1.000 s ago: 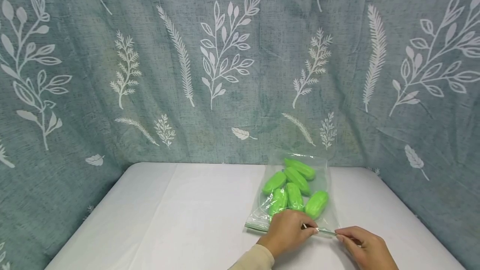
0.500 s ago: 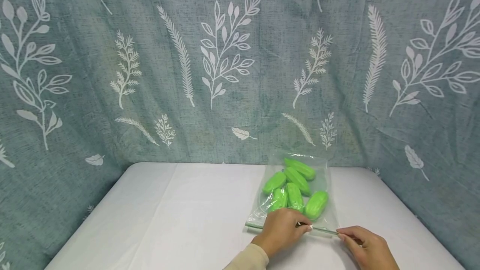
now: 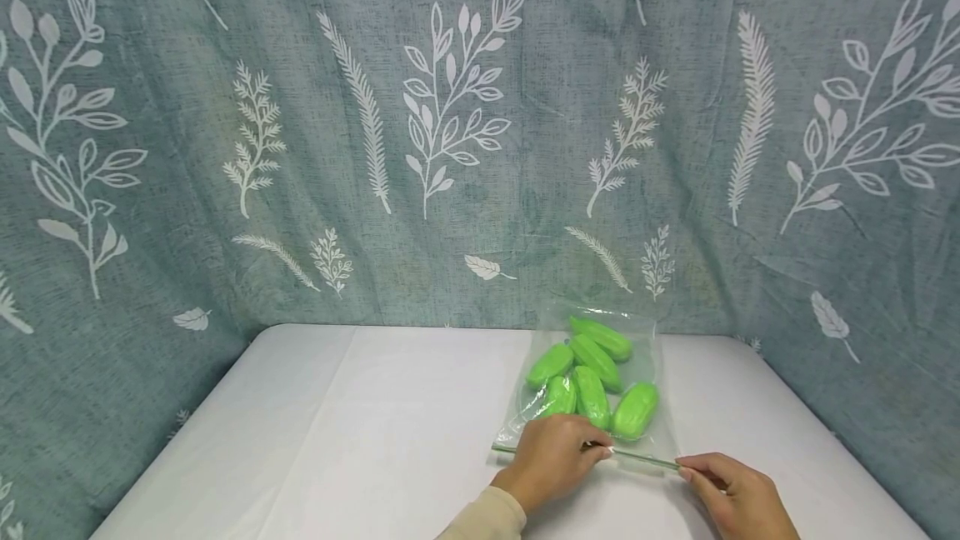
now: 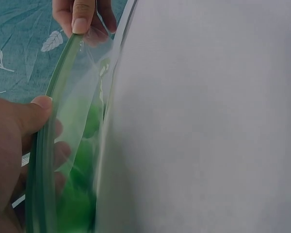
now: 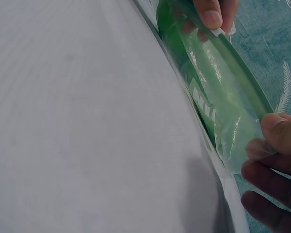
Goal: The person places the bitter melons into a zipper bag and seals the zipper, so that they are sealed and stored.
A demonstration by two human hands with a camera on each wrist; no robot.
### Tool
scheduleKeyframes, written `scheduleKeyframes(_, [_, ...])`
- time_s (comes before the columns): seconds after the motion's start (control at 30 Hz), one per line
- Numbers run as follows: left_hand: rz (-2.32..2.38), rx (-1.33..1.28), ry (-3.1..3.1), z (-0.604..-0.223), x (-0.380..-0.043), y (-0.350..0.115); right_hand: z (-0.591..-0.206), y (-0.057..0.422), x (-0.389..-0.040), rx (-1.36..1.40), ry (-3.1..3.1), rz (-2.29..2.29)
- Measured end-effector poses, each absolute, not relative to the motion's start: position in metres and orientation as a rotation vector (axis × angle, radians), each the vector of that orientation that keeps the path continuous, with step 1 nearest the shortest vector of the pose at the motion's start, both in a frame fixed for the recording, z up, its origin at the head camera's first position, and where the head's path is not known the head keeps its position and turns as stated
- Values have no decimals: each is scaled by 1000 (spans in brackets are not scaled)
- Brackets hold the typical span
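Note:
A clear zip bag (image 3: 641, 340) lies on the table with several bright green vegetable-shaped pieces (image 3: 636, 411) in it; their exact kind is unclear. Along the bag's near edge runs a green zip strip (image 3: 645, 460). My left hand (image 3: 553, 455) pinches this strip left of its middle, thumb on one side and fingers behind the plastic. A small white slider (image 5: 218, 32) shows at the left thumb in the right wrist view. With thumb and forefinger, my right hand (image 3: 731, 490) pinches the strip's right end; its other fingers (image 5: 266, 208) are loosely bent. The left hand covers part of the nearest pieces.
A white-covered table (image 3: 390, 415) extends to the left of the bag. Blue-green leaf-patterned cloth (image 3: 450, 148) hangs behind the table and on both sides. The bag's far edge lies near the table's back edge.
My left hand has slid leftward along the zip strip, with the white slider moving at its fingertips. The right hand stays almost still on the right end, and the bag has hardly moved.

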State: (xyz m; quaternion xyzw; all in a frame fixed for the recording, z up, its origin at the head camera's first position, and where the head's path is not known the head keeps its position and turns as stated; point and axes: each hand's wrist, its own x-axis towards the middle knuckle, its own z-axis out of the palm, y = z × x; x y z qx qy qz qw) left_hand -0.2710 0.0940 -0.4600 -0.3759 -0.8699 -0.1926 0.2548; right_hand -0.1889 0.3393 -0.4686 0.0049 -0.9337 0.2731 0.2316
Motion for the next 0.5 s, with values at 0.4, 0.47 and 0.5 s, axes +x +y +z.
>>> scheduleKeyframes(0.4, [-546,-1032,-2317,-461,-272,80,-469,342,-190,-5,-2590,764])
scheduleKeyframes(0.47, [-546,-1037,-2313,-461,-272,79,-468,342,-191,-13,-2602,772])
scheduleKeyframes(0.5, [-549,-1040,-2312,-461,-273,78,-468,342,-191,-17,-2605,772])
